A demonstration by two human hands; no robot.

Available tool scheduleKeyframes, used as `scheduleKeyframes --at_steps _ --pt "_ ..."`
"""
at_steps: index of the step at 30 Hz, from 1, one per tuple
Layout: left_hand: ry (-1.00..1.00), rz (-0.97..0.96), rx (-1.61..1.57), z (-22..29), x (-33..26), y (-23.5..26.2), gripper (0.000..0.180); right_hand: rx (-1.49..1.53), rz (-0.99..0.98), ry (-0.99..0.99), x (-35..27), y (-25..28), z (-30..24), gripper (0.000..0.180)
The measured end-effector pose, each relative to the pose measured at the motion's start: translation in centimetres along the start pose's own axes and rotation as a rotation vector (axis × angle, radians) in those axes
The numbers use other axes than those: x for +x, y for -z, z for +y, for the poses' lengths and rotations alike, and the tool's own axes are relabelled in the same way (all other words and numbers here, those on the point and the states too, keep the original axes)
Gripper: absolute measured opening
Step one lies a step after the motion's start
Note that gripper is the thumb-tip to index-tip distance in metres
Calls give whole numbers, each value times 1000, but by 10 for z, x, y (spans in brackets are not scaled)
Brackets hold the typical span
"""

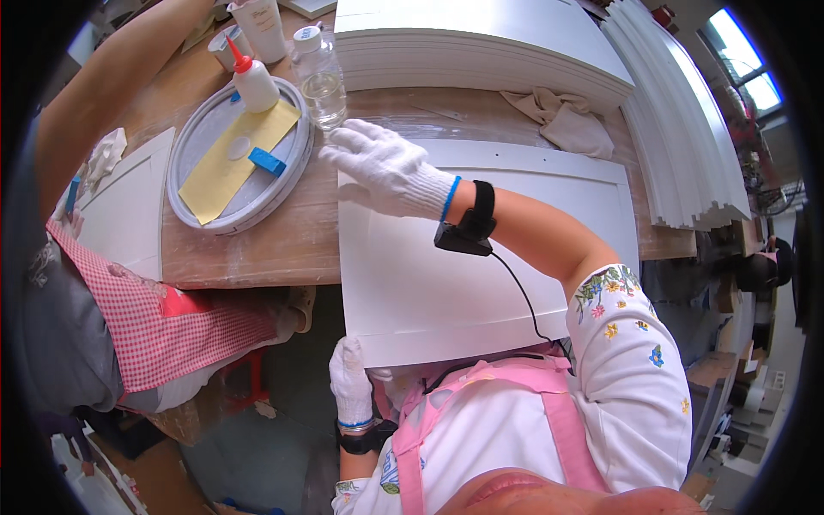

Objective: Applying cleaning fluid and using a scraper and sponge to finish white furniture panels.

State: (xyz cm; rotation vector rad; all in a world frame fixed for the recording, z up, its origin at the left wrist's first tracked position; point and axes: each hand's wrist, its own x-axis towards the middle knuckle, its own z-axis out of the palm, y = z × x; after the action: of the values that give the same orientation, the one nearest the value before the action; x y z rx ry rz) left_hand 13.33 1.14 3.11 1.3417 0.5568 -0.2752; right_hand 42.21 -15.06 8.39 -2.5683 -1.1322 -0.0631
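Two gloved hands' fingers [348, 142] on white panel [446, 283] edges

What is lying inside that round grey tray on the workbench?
In the round grey tray lie a yellow sheet, a small blue block and a red-tipped glue bottle. The tray floor under the sheet is hidden.

A round tray [190, 129] sits at ten o'clock on the counter [292, 240], carrying a yellow sheet [223, 167], a blue block [267, 161] and a glue bottle [254, 81]. A clear bottle [320, 79] stands beside it. White panels [481, 39] stack at twelve, a rag [562, 120] at one.
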Motion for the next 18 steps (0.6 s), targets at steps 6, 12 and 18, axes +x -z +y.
scheduleKeyframes --at_steps 6,12,18 --pt "-24 15 -82 -5 -1 0 54 -189 456 -888 -111 52 153 53" --pt "-30 51 87 -9 -1 7 57 -91 166 -1591 -189 69 283 97" --pt "-104 157 107 -15 10 10 57 114 385 -1182 -218 68 316 59"
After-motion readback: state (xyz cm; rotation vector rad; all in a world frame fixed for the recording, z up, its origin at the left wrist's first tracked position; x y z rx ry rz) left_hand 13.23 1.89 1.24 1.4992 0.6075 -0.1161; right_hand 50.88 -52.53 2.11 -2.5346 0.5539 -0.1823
